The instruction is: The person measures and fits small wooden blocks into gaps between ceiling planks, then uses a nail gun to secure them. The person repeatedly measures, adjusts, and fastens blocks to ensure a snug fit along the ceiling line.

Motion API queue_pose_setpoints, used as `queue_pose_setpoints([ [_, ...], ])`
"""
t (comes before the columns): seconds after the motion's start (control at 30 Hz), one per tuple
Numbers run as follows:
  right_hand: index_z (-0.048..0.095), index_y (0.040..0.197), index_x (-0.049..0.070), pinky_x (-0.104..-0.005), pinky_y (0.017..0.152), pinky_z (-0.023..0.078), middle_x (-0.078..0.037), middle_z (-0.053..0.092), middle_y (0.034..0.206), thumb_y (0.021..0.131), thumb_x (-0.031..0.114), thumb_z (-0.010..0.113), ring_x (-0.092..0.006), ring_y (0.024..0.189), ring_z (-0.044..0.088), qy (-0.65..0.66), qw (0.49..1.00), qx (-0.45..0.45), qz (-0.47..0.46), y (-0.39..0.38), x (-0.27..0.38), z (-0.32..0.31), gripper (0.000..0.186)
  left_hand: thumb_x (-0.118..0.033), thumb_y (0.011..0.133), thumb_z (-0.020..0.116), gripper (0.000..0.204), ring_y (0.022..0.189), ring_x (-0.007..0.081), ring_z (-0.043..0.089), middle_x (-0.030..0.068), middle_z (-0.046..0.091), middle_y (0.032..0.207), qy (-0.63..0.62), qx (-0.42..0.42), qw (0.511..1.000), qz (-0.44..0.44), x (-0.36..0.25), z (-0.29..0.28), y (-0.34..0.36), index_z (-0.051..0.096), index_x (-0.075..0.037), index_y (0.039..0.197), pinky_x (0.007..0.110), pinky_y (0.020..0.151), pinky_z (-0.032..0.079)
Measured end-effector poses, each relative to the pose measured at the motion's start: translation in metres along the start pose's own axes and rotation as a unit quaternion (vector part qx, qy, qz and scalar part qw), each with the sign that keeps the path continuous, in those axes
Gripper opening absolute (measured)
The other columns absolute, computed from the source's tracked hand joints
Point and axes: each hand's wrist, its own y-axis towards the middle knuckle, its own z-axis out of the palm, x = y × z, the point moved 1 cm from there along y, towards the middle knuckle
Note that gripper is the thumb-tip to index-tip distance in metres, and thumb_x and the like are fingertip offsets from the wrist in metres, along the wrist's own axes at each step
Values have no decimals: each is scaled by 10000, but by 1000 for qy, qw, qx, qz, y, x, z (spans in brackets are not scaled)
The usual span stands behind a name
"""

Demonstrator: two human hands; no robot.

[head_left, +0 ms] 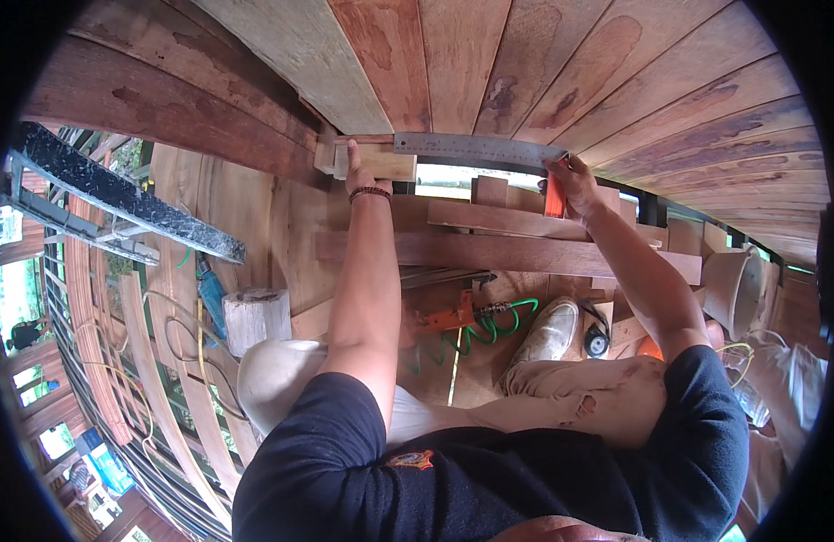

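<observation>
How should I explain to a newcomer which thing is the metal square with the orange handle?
Find the wide panel of reddish-brown planks across the top of the view. Along its lower edge, look toward the right hand, which grips the metal square by its orange handle. Its flat grey blade, with fine ruler marks, stretches leftward, unlike the plain wooden boards below it.

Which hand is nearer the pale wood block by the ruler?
Left. Left hand touches the pale wood block; right hand is farther right, holding the ruler.
</observation>
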Motion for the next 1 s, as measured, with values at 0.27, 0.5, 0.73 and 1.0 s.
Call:
queue_pose_setpoints([
  [0.27,550,1085,38,-347,712,553,-82,628,943,860,42,670,-191,789,646,21,999,49,-10,1,-2,-6,255,-486,876,719,741,1221,348,563,150,553,1370,-5,-3,1000,9,1,-2,2,469,-25,1399,564,1047,455],
  [0.5,556,1088,0,-340,675,555,-91,611,930,877,72,692,-192,761,637,21,1000,13,-8,2,-5,-3,261,-508,878,703,732,1272,353,517,138,523,1410,2,-11,1000,-17,3,-1,4,460,-79,1419,582,1076,418],
  [0.73,568,1125,-8,-346,707,550,-97,627,928,870,76,708,-177,797,637,9,1000,25,1,-1,2,-3,303,-520,884,689,704,1287,358,501,130,523,1410,-9,-1,999,-31,2,-1,3,473,-106,1411,594,1083,406],
  [1.0,675,1115,32,-351,830,484,-48,692,1019,888,304,717,-166,904,631,-220,972,65,-57,-16,25,-19,356,-502,891,689,671,1290,344,501,118,537,1400,-10,-19,999,-31,1,1,1,494,-109,1398,591,1091,395],
])
